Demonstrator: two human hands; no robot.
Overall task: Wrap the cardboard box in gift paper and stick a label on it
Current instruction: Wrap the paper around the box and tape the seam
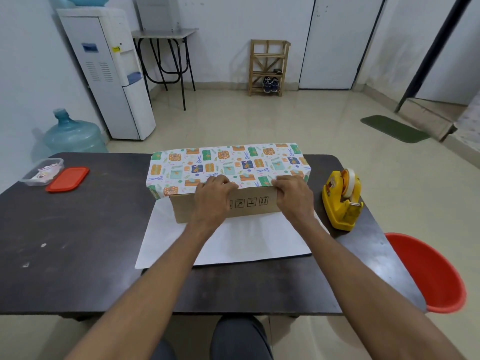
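Our forearms reach forward over the dark desk (78, 242). The gift paper (233, 242) lies white side up on the desk in front of us, and the cardboard box (181, 207) stands on it at mid-desk. The paper's printed side covers the top of the box.

Our left hand (213, 196) and right hand (294, 193) sit near each other at the box's near top edge. Their fingers are curled down, and each hand grips the paper's free edge against that edge. Between them the bare brown front of the box shows, with its handling symbols.

To the right stands a yellow tape dispenser (341, 201), and a red basin (428, 274) sits off the desk's right corner. At far left a red lid (68, 179) lies beside a clear container (42, 171). Beyond the desk are a water bottle (72, 133), a white water dispenser (109, 74) and a wooden rack (268, 67).
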